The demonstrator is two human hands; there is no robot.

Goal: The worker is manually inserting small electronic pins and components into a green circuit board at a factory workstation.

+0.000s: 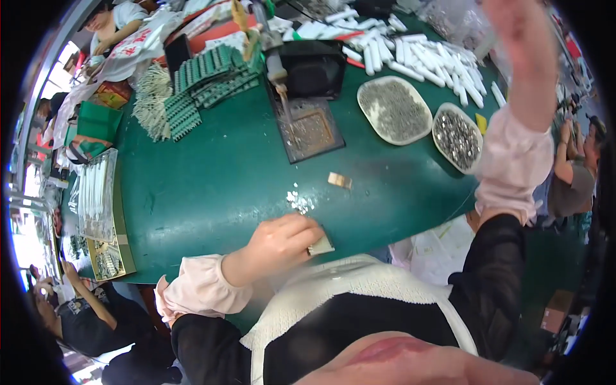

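Note:
My left hand rests at the near edge of the green table, fingers bent and together over a small pale flat piece. A corner of that piece sticks out beside the fingers; the rest is covered. Just beyond the fingertips lie several tiny white bits. A small tan block sits a little farther right. My right hand is raised high at the upper right, close to the camera and blurred. Its fingers run out of the picture, so what it holds cannot be seen.
A soldering iron stands over a dark tray with brown residue. Right of it are two dishes of small metal parts, one grey, one shiny. White tubes, green circuit boards and pale wires lie behind. Other people sit nearby.

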